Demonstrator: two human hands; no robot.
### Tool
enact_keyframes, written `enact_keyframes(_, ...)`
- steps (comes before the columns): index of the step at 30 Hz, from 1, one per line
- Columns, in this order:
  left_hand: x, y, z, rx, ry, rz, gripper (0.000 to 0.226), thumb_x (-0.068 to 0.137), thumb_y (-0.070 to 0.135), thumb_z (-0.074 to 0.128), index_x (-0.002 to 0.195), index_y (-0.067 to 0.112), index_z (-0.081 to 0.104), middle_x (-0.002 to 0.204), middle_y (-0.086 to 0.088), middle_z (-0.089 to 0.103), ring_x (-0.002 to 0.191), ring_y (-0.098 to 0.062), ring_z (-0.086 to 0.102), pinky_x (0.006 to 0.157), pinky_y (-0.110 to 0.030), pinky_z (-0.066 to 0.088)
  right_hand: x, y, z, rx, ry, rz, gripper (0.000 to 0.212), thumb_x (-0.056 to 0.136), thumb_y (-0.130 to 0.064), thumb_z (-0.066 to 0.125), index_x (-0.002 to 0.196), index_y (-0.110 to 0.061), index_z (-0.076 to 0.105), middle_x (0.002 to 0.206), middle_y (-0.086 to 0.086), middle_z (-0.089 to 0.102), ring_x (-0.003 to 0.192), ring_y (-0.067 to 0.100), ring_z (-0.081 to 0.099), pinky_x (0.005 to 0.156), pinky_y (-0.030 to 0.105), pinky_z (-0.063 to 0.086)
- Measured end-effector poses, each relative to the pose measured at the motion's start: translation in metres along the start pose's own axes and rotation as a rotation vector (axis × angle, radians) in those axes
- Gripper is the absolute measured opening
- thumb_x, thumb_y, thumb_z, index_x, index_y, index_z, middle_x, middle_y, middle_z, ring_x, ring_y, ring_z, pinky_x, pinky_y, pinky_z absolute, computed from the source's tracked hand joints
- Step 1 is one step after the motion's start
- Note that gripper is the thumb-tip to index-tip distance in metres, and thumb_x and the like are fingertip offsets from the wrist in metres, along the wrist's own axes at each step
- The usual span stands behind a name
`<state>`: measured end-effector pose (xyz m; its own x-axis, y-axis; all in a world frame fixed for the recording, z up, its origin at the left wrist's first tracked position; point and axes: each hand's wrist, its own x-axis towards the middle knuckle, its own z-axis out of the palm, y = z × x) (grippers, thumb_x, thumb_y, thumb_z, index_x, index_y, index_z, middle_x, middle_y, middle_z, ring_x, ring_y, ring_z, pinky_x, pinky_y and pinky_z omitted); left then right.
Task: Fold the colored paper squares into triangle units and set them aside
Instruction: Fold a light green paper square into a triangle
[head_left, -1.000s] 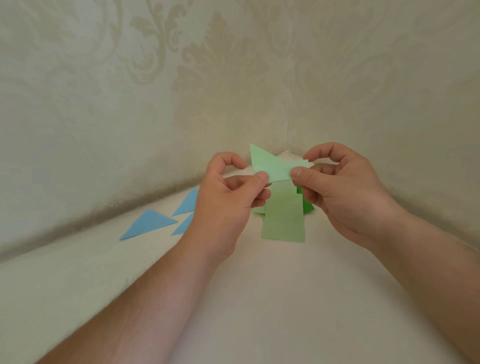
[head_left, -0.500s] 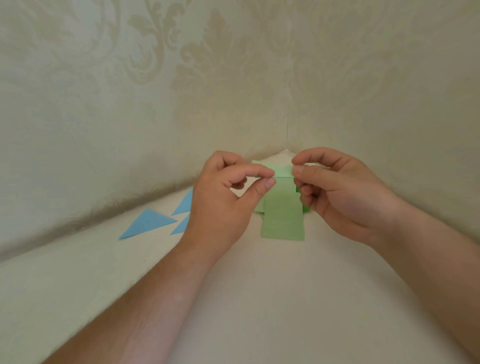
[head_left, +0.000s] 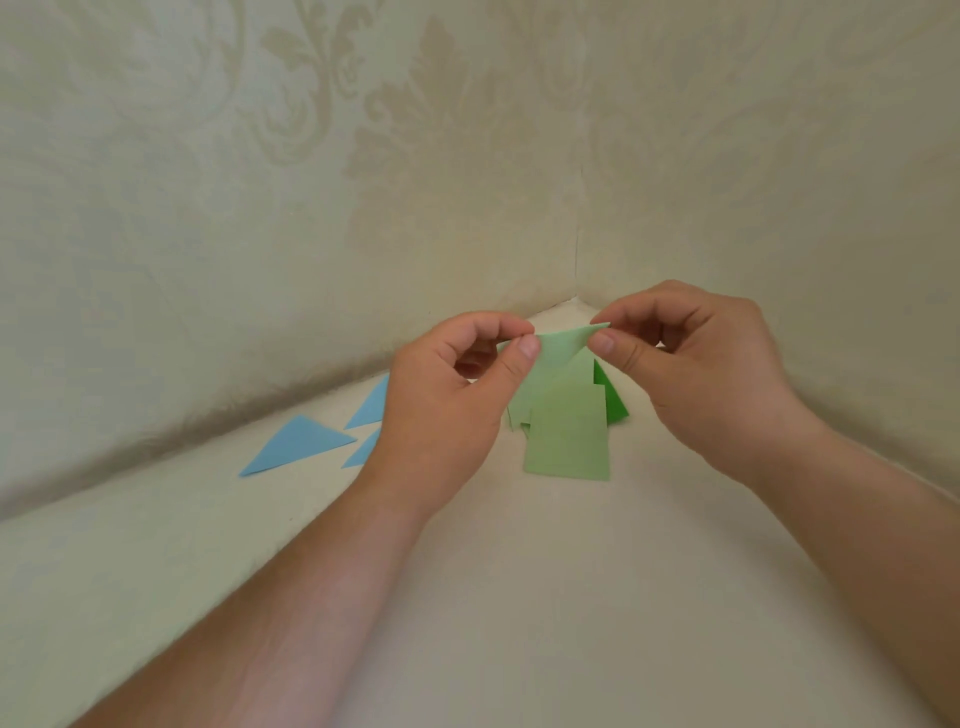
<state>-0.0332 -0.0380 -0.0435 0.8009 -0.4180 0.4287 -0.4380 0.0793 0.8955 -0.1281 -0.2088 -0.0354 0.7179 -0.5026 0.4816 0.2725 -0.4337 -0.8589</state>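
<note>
A light green paper, folded into a triangle, is held in the air above the surface. My left hand pinches its left end between thumb and forefinger. My right hand pinches its right tip the same way. Below it lies a small pile of light green paper squares, with a darker green paper under the pile's right side. To the left, three blue folded triangles lie flat, two of them partly hidden behind my left hand.
The cream surface runs into a corner formed by two patterned walls just behind the papers. Both my forearms reach in from the bottom of the view.
The paper's raised upper flap has been folded down, so the piece is now a flat triangle. Both hands stayed at its ends and shifted slightly upward.
</note>
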Motion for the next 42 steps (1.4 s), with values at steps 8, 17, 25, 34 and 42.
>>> enact_keyframes(8, -0.0001, -0.0006, -0.0005, -0.051, -0.056, -0.095, 0.014, 0.092, 0.019, 0.077, 0.094, 0.032, 0.081, 0.081, -0.002, 0.065, 0.075, -0.012, 0.054, 0.074, -0.029, 0.050, -0.0013, -0.0016, -0.0002, 0.032, -0.081, 0.107, 0.019, 0.091, -0.012, 0.076, 0.074, -0.022, 0.075, 0.071, -0.004, 0.067, 0.067, 0.009, 0.056, 0.063, 0.023, 0.047)
enact_keyframes(17, -0.0022, 0.0010, -0.0004, 0.016, -0.142, -0.097, 0.008, 0.092, 0.023, 0.077, 0.088, 0.030, 0.080, 0.086, 0.016, 0.076, 0.070, -0.008, 0.052, 0.068, -0.024, 0.046, -0.0042, -0.0027, 0.0012, 0.054, -0.165, 0.138, 0.017, 0.092, -0.009, 0.073, 0.076, -0.015, 0.074, 0.074, 0.006, 0.070, 0.067, 0.013, 0.059, 0.058, 0.023, 0.050)
enact_keyframes(25, -0.0022, 0.0037, 0.0003, 0.094, -0.158, -0.105, 0.013, 0.092, 0.023, 0.075, 0.080, 0.025, 0.076, 0.073, 0.018, 0.070, 0.062, -0.011, 0.047, 0.057, -0.018, 0.041, -0.0049, -0.0003, 0.0030, 0.053, -0.205, 0.137, 0.020, 0.092, -0.007, 0.072, 0.075, -0.017, 0.072, 0.069, -0.003, 0.067, 0.066, 0.013, 0.057, 0.062, 0.030, 0.046)
enact_keyframes(34, 0.0021, 0.0017, -0.0050, 0.135, -0.131, -0.111, 0.013, 0.091, 0.022, 0.075, 0.078, 0.024, 0.077, 0.072, 0.014, 0.065, 0.065, -0.013, 0.044, 0.058, -0.020, 0.040, -0.0047, -0.0025, 0.0026, 0.083, -0.181, 0.155, 0.016, 0.091, -0.005, 0.073, 0.079, -0.016, 0.073, 0.071, -0.003, 0.066, 0.063, 0.009, 0.057, 0.055, 0.021, 0.048)
enact_keyframes(42, -0.0034, 0.0053, -0.0024, 0.304, -0.165, 0.058, 0.015, 0.087, 0.019, 0.076, 0.075, 0.027, 0.075, 0.080, 0.015, 0.071, 0.076, -0.005, 0.058, 0.066, -0.010, 0.040, -0.0074, 0.0043, 0.0030, -0.134, -0.249, -0.065, 0.011, 0.083, -0.021, 0.084, 0.082, -0.030, 0.077, 0.089, -0.009, 0.069, 0.087, 0.016, 0.064, 0.071, 0.042, 0.055)
